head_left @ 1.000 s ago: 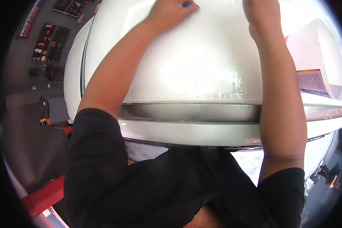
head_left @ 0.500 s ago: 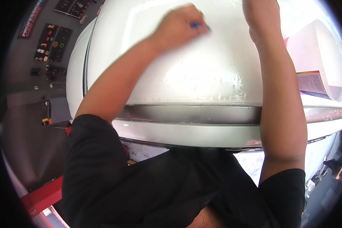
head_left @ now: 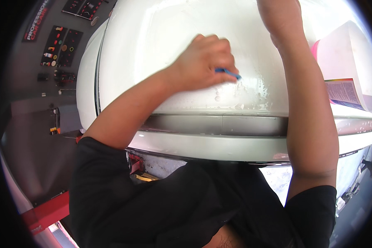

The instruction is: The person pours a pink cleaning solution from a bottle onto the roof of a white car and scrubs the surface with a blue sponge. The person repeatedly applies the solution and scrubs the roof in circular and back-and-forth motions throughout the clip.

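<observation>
A wet white car panel (head_left: 186, 97), beaded with water, spreads out below my arms. My left hand (head_left: 206, 60) is closed over it around a small blue piece (head_left: 227, 73); only an edge shows below the fingers, so its kind is hard to tell. That hand is at the panel's surface, left of a patch of droplets. Farther right, my right hand (head_left: 281, 18) reaches to the far side of the panel. The top edge of the picture cuts off its fingers, so whatever they hold or touch is hidden.
A translucent whitish container (head_left: 347, 58) with a printed label and pink at its side stands right of my right forearm. A grey gap (head_left: 215, 125) runs along the panel's near edge, above the bumper (head_left: 206, 146). Tool boards (head_left: 60, 45) hang on the dark wall at left.
My left hand has moved toward me and slightly right across the panel, with the blue piece still in it. The right hand is nearly in the same place; the view has shifted slightly.
</observation>
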Available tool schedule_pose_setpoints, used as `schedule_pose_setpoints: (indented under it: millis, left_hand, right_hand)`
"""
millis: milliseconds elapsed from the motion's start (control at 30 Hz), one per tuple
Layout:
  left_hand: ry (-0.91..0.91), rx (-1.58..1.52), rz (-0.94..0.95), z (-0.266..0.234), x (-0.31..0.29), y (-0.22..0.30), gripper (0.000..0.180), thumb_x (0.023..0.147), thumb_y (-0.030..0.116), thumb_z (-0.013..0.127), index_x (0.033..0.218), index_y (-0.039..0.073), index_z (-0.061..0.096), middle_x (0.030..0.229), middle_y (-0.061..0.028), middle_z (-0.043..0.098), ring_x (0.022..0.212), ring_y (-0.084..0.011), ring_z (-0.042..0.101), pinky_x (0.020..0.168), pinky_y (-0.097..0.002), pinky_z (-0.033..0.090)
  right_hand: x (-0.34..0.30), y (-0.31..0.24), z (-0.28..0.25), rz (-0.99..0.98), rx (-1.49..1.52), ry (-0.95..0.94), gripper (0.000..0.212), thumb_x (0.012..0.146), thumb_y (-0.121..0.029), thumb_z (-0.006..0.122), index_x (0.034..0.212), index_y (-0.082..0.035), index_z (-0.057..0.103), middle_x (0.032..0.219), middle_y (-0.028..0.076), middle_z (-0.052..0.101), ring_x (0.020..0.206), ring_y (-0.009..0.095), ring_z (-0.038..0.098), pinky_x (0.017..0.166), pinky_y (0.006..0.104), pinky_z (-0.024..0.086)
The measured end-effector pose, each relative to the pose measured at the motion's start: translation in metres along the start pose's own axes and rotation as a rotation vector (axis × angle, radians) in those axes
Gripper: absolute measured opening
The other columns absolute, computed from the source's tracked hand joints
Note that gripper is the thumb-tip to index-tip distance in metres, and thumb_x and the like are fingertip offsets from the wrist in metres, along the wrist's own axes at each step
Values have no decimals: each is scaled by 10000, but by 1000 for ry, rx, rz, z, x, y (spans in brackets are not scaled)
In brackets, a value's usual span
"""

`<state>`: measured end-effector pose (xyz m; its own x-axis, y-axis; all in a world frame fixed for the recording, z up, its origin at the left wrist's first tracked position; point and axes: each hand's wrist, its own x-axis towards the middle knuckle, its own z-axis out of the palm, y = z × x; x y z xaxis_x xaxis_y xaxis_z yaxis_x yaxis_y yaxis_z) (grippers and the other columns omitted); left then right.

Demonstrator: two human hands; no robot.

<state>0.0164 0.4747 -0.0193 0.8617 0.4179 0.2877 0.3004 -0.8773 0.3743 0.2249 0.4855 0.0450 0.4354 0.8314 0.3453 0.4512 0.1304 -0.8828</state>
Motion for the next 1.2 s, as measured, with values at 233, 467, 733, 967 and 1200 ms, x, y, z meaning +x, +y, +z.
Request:
schedule_pose_setpoints:
  millis: [233, 467, 733, 967, 1200]
  left_hand:
    - [399, -12, -755, -42, -15, -116, 230, 895, 289, 820, 940, 74, 750, 958, -59, 626, 878, -198, 622, 812, -343, 518]
    - [186, 174, -442, -41, -58, -68, 142, 849, 314, 843, 891, 184, 805, 910, -3, 651, 992, -222, 597, 946, -397, 440]
    - [80, 100, -160, -12, -36, -8, 189, 811, 341, 875, 848, 177, 789, 870, -5, 650, 930, -223, 597, 901, -389, 443]
    - [173, 182, -447, -34, -25, -68, 249, 886, 297, 815, 883, 53, 767, 931, -71, 651, 905, -229, 633, 827, -373, 505]
    - [250, -174, -846, -56, -26, -71, 245, 874, 271, 829, 877, 41, 744, 879, -67, 689, 879, -188, 651, 813, -376, 530]
  right_hand:
    - [-2, -5, -1, -14, 44, 11, 741, 907, -160, 678, 1570, 7, 392, 843, 91, 589, 804, 213, 583, 788, 373, 499]
    - [-17, -10, -3, -93, 76, -21, 734, 908, -156, 682, 1568, 0, 401, 836, 85, 582, 799, 201, 573, 768, 364, 489]
    - [-3, 0, -4, -76, 98, 19, 728, 910, -142, 679, 1569, -8, 402, 840, 76, 575, 802, 192, 562, 750, 352, 482]
    - [4, 8, -1, -18, 42, 5, 727, 907, -131, 681, 1569, -13, 404, 833, 73, 570, 788, 185, 553, 738, 348, 477]
    - [-13, -18, 1, -107, 64, -49, 722, 907, -137, 680, 1563, -12, 406, 829, 83, 573, 779, 190, 553, 734, 360, 482]
